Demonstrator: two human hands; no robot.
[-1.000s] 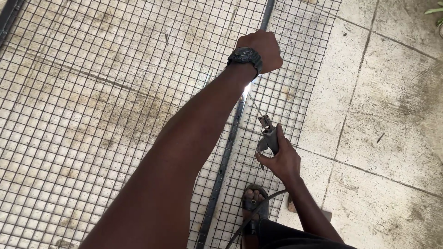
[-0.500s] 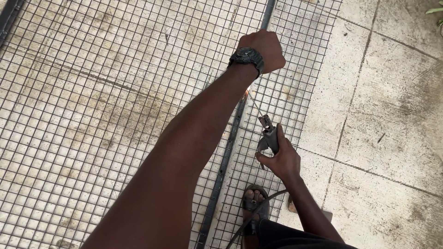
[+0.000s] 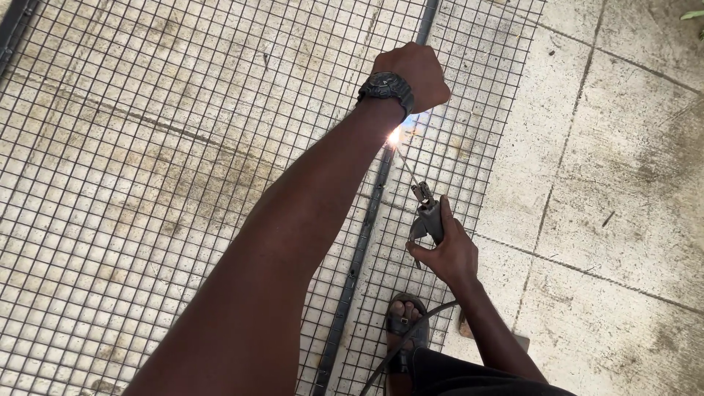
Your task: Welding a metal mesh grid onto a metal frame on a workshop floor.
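Head view: the right hand (image 3: 449, 253), lower centre, is closed around the electrode holder (image 3: 427, 217); its rod (image 3: 405, 163) strikes a bright arc (image 3: 395, 136) on the dark bar (image 3: 361, 246) of the wire mesh panel (image 3: 147, 147). The left hand (image 3: 416, 70), fisted, presses the mesh at upper centre; whether it grasps anything cannot be told. Risk: the wrist lies just beside the arc, so spatter may burn it. Half a second earlier, no arc showed.

Mesh (image 3: 147, 183): dark wire in a regular square grid, with a black bar (image 3: 367, 220) below the left hand (image 3: 414, 70). Watch (image 3: 386, 88): black. Holder (image 3: 427, 216) in the right hand (image 3: 451, 253): grey. Spark (image 3: 394, 136) at the rod tip: white-orange. Floor (image 3: 623, 169): pale tiles, brown-stained. Sandal (image 3: 407, 330): dark.
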